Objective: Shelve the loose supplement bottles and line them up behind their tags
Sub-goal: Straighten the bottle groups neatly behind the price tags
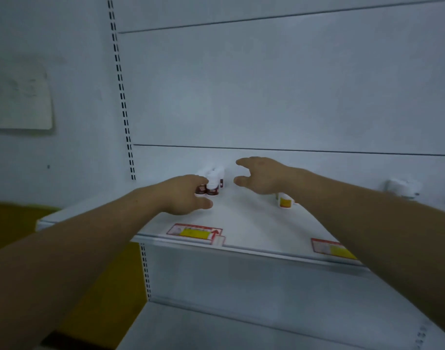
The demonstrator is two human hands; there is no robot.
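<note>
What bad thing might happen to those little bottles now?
The left hand touches the closely packed red-labelled bottles; a push might topple several at once. The right hand is open, and its wrist hangs close over the yellow-labelled bottle, so it might knock that one down.
</note>
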